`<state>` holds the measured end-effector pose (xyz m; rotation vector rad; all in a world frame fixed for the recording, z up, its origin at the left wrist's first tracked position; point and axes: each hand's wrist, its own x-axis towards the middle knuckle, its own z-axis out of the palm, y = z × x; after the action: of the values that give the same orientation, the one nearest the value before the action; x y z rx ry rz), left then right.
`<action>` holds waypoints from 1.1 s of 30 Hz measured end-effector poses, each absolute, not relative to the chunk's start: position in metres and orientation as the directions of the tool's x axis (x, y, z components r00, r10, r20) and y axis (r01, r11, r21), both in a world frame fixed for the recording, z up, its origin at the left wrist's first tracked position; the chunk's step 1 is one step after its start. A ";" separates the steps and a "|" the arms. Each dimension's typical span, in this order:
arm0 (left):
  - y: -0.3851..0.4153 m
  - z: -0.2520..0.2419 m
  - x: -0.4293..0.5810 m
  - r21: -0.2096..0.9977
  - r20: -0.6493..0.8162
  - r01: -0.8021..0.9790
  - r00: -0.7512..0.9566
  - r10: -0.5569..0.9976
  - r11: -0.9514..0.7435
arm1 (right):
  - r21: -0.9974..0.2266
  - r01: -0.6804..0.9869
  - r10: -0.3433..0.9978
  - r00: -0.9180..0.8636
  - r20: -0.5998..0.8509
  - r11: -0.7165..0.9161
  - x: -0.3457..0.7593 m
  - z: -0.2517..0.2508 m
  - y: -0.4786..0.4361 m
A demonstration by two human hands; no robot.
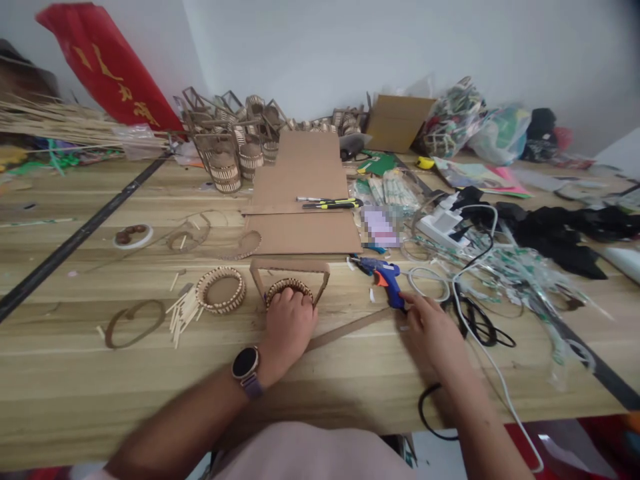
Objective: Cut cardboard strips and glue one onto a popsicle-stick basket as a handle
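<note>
My left hand [290, 323], with a watch on its wrist, is closed over the near rim of a small round basket [283, 285]. Its fingertips dip inside and are hidden. A squared cardboard handle [290, 265] arches over this basket. From beneath that hand a brown cardboard strip [350, 329] runs right across the table. My right hand [427, 323] has its fingers curled at the lower end of the grip of a blue glue gun [387, 275], which has an orange trigger. How firmly they hold it is hard to see.
Left of the basket are a woven ring [221, 291], small sticks [184, 313] and a curled strip [135, 323]. Cardboard sheets [305, 233] carry box cutters [333, 203]. A power strip [443, 223], cables and plastic scraps lie right. Finished-looking baskets [223, 170] crowd the back.
</note>
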<state>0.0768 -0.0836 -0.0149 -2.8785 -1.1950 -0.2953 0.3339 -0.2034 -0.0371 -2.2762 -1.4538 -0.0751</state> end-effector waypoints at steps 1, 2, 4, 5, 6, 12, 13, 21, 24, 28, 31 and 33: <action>-0.084 -0.015 0.077 0.062 0.176 0.701 0.693 0.700 -0.710 | -0.314 0.878 0.853 0.448 0.268 -0.362 0.333 -0.037 -0.203; -0.084 -0.015 0.077 0.064 0.174 0.701 0.693 0.700 -0.710 | -0.298 0.881 0.856 0.447 0.262 -0.369 0.333 -0.037 -0.202; -0.084 -0.014 0.077 0.068 0.167 0.702 0.692 0.702 -0.709 | -0.262 0.887 0.862 0.442 0.248 -0.379 0.333 -0.036 -0.201; -0.084 -0.013 0.077 0.071 0.161 0.704 0.691 0.705 -0.706 | -0.244 0.891 0.866 0.438 0.241 -0.383 0.333 -0.036 -0.200; -0.084 -0.013 0.077 0.074 0.153 0.707 0.689 0.708 -0.704 | -0.225 0.894 0.869 0.436 0.235 -0.387 0.333 -0.035 -0.198; -0.085 -0.012 0.078 0.105 0.103 0.710 0.688 0.718 -0.696 | -0.145 0.897 0.873 0.441 0.206 -0.418 0.340 -0.034 -0.188; -0.084 -0.012 0.078 0.109 0.102 0.710 0.688 0.719 -0.695 | -0.139 0.896 0.874 0.443 0.200 -0.422 0.342 -0.034 -0.187; -0.081 -0.015 0.079 0.071 0.131 0.685 0.714 0.687 -0.725 | -0.122 0.924 0.888 0.382 0.256 -0.362 0.340 -0.028 -0.182; -0.075 -0.014 0.079 0.066 0.115 0.635 0.761 0.638 -0.770 | -0.114 0.946 0.896 0.325 0.304 -0.304 0.330 -0.024 -0.179; -0.063 -0.012 0.077 0.068 0.086 0.550 0.828 0.554 -0.833 | -0.118 0.990 0.907 0.121 0.403 -0.080 0.316 -0.020 -0.171; -0.055 -0.009 0.074 0.075 0.064 0.502 0.860 0.506 -0.862 | -0.122 0.990 0.893 -0.002 0.451 0.064 0.305 -0.018 -0.164; -0.052 -0.006 0.072 0.077 0.052 0.486 0.870 0.490 -0.871 | -0.118 0.984 0.885 -0.064 0.462 0.133 0.299 -0.017 -0.159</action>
<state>0.0720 -0.0516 -0.0060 -3.0967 -0.8090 -0.1123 0.2988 -0.1593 -0.0168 -1.7960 -1.9943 -0.3156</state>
